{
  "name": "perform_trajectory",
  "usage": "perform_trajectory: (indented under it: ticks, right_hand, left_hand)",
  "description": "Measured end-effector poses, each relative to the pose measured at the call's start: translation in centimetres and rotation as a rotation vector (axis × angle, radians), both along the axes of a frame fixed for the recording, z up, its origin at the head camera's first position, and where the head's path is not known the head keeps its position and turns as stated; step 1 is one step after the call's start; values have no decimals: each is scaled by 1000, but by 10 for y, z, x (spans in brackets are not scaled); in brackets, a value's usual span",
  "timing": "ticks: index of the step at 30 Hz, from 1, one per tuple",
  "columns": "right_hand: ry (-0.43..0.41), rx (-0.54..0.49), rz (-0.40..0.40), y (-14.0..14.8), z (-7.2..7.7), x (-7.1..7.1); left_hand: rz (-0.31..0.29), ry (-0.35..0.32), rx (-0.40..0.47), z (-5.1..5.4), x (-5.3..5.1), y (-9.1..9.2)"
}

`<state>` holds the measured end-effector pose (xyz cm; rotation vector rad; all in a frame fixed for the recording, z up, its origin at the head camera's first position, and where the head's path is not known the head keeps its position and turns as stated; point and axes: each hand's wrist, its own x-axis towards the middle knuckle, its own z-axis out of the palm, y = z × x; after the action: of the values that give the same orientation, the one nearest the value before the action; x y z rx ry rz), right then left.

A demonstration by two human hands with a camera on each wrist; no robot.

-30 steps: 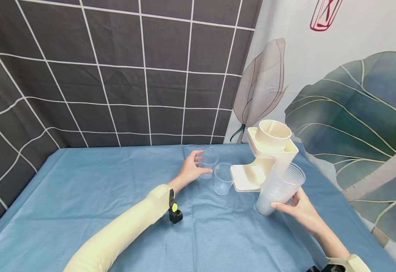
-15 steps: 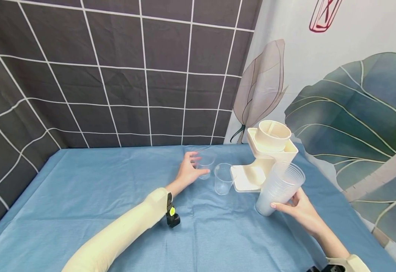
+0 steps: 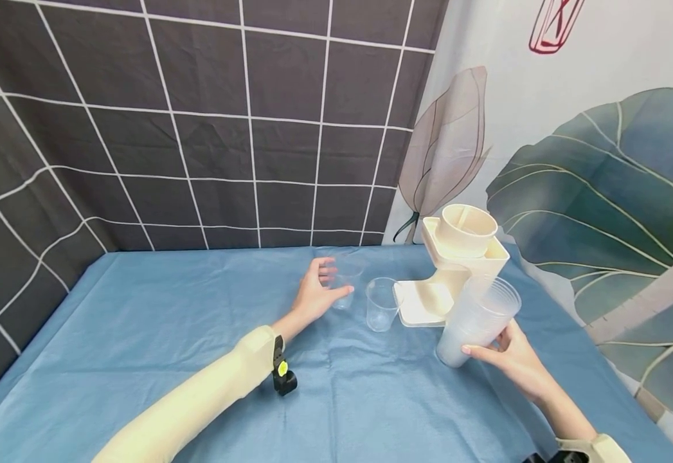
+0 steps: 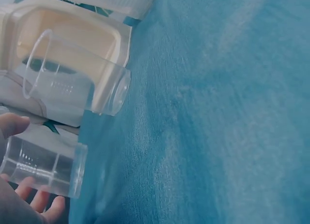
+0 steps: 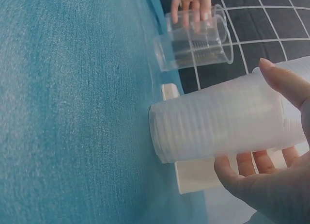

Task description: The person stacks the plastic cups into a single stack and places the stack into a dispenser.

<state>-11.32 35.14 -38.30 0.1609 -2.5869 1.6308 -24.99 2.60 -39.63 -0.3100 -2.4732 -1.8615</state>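
My left hand (image 3: 314, 292) holds a clear plastic cup (image 4: 43, 163) between thumb and fingers, low over the blue cloth. Just right of it a second clear plastic cup (image 3: 380, 308) stands upright by itself. A tall stack of nested plastic cups (image 5: 218, 117) leans to the right, its lower end at the cloth. My right hand (image 3: 512, 360) grips that stack from the right, the thumb on one side and the fingers on the other. Behind the stack stands a cream plastic stand (image 3: 425, 302) with a round holder (image 3: 466, 228) on top.
Blue cloth (image 3: 197, 360) covers the table. Along the back hangs a dark curtain (image 3: 197, 148) with white grid lines; a white leaf-patterned curtain (image 3: 579, 193) borders the right side. The stand's flat foot lies close to the second cup.
My left hand has shifted slightly left with the cup, widening the gap to the standing cup. The right hand and its stack have stayed in place.
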Motion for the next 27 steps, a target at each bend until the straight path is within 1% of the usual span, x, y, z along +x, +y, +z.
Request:
perform_trajectory:
  ticks: [3, 6, 9, 15, 22, 27]
  right_hand:
    - [-3, 3, 0, 0, 1, 0]
    - [-4, 5, 2, 1, 0, -1]
    - [0, 7, 2, 1, 0, -1]
    - [9, 5, 0, 1, -1, -1]
    - [17, -1, 4, 1, -1, -1]
    - [14, 3, 1, 0, -1, 0]
  left_hand:
    - [10, 17, 22, 3, 5, -3]
    - [23, 14, 56, 5, 11, -6]
    - [31, 26, 85, 6, 17, -7]
    - [46, 57, 126, 9, 27, -6]
    - [52, 112, 156, 13, 43, -5]
    - [51, 117, 183, 17, 53, -3]
